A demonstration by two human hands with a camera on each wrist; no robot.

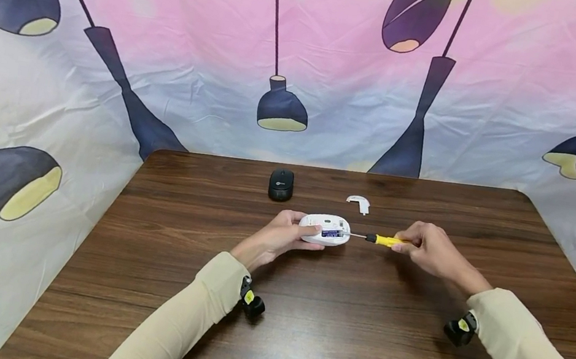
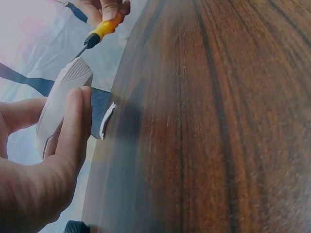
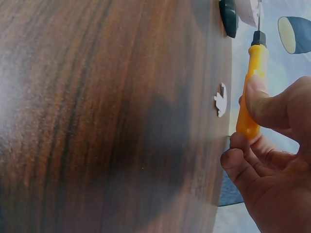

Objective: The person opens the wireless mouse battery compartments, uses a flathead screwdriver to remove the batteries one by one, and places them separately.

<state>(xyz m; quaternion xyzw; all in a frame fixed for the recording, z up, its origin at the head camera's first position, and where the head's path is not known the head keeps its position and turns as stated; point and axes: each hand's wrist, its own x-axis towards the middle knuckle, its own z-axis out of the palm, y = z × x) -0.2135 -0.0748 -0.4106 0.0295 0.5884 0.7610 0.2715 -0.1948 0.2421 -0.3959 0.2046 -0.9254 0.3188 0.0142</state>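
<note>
A white computer mouse [image 1: 315,221], underside up, is gripped by my left hand [image 1: 282,234], thumb across its face and fingers beneath. Its battery bay is uncovered and a dark blue battery [image 1: 332,234] shows inside. My right hand [image 1: 431,249] holds a screwdriver [image 1: 386,241] by its yellow handle, between thumb and fingers. The thin metal shaft points left, its tip at the right end of the battery bay. In the left wrist view the white mouse [image 2: 60,104] is seen edge-on, with the screwdriver shaft meeting its far end.
A black mouse [image 1: 281,185] lies near the table's back edge. Right of it rests a curved white battery cover [image 1: 359,203]. The brown wooden table [image 1: 332,335] ends at a printed cloth backdrop [image 1: 215,69]. Small cameras are strapped at both wrists.
</note>
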